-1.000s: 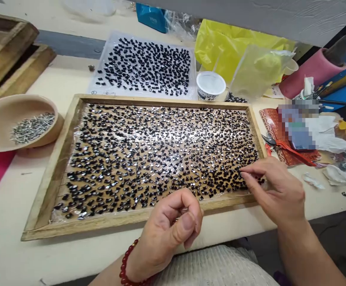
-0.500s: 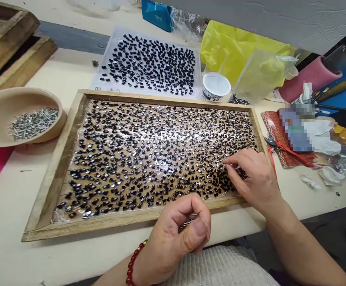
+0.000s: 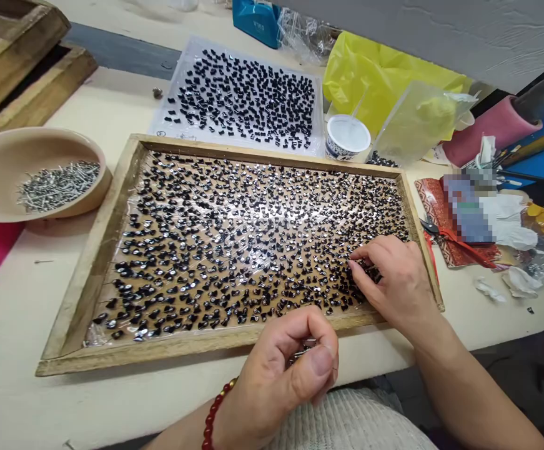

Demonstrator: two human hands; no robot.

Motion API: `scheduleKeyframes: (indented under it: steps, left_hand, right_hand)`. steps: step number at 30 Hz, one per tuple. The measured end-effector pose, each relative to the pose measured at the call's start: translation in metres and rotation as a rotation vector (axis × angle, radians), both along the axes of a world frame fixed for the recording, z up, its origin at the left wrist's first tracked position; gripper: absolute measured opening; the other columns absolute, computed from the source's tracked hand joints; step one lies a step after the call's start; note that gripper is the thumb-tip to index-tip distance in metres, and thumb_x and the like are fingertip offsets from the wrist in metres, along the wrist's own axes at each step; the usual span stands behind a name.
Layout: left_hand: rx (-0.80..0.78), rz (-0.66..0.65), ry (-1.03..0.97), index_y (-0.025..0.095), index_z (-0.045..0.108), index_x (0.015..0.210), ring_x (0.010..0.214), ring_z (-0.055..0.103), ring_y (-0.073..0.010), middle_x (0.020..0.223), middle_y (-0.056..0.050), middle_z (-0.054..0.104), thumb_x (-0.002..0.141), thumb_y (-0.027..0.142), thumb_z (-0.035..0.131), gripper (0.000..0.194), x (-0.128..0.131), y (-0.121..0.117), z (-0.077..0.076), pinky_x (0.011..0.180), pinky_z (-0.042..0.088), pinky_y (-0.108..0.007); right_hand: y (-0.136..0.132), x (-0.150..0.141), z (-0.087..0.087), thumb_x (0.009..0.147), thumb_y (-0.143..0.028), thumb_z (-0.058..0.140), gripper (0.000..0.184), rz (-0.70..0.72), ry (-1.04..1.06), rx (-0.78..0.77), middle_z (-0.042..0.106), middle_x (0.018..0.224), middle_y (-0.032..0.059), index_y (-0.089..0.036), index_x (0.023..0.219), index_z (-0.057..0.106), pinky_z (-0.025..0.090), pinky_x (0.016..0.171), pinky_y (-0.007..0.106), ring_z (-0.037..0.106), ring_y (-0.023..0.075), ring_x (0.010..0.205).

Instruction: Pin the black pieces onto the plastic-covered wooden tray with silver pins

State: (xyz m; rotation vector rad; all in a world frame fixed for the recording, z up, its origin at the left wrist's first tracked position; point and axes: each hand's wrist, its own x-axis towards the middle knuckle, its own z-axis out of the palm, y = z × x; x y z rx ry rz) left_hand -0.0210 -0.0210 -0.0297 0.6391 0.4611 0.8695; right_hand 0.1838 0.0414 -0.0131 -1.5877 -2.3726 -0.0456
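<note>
A wooden tray (image 3: 94, 262) lined with clear film holds several rows of small glossy black pieces (image 3: 234, 244). My right hand (image 3: 393, 281) rests over the tray's near right corner, thumb and forefinger pinched together among the pieces. What the pinch holds is too small to make out. My left hand (image 3: 285, 375) is curled into a loose fist at the table's front edge, below the tray, gripping a small bunch of thin metal pins (image 3: 302, 351). A red bead bracelet (image 3: 213, 415) is on that wrist.
A tan bowl (image 3: 0, 162) of metal pins sits left of the tray. Behind the tray lie a clear sheet of black pieces (image 3: 248, 94), a white cup (image 3: 347, 136) and yellow bags (image 3: 384, 81). Red-handled pliers (image 3: 459, 240) and clutter lie at the right. Wooden frames (image 3: 23, 69) are stacked far left.
My right hand moved left from the tray's right edge in over the black pieces and settled there. My left hand shifted slightly right and stayed closed on the pins.
</note>
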Motion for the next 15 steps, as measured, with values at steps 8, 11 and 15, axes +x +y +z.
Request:
scheduleKeyframes:
  steps: [8, 11, 15]
  left_hand:
    - [0.006, 0.009, 0.012, 0.019, 0.054, 0.076, 0.05, 0.034, -0.0093, 0.059, 0.005, 0.044, 0.095, 0.047, 0.06, 0.034, 0.0002, -0.0016, -0.0005, 0.052, 0.029, -0.026]
    - [0.008, 0.001, 0.004, 0.019, 0.054, 0.077, 0.049, 0.035, -0.0096, 0.059, 0.004, 0.044, 0.095, 0.047, 0.06, 0.034, -0.0004, -0.0012, -0.0002, 0.052, 0.03, -0.026]
    - [-0.002, 0.003, -0.039, 0.019, 0.055, 0.077, 0.049, 0.034, -0.0091, 0.059, 0.005, 0.043, 0.095, 0.046, 0.061, 0.033, -0.0011, -0.0016, 0.0001, 0.051, 0.029, -0.026]
  right_hand:
    - [0.0007, -0.0003, 0.0001, 0.09, -0.021, 0.058, 0.005, -0.017, -0.043, 0.024, 0.064, 0.08, 0.0012, -0.021, 0.086, 0.061, 0.03, 0.074, 0.034, 0.055, 0.0189, 0.08]
    - [0.0005, -0.0013, -0.0005, 0.09, -0.022, 0.058, 0.006, -0.016, -0.057, 0.024, 0.064, 0.08, 0.0015, -0.021, 0.085, 0.06, 0.029, 0.074, 0.034, 0.055, 0.0193, 0.081]
    - [0.0004, -0.0018, -0.0011, 0.09, -0.022, 0.058, 0.005, -0.016, -0.058, 0.029, 0.065, 0.08, 0.0013, -0.022, 0.085, 0.06, 0.028, 0.074, 0.034, 0.055, 0.019, 0.08]
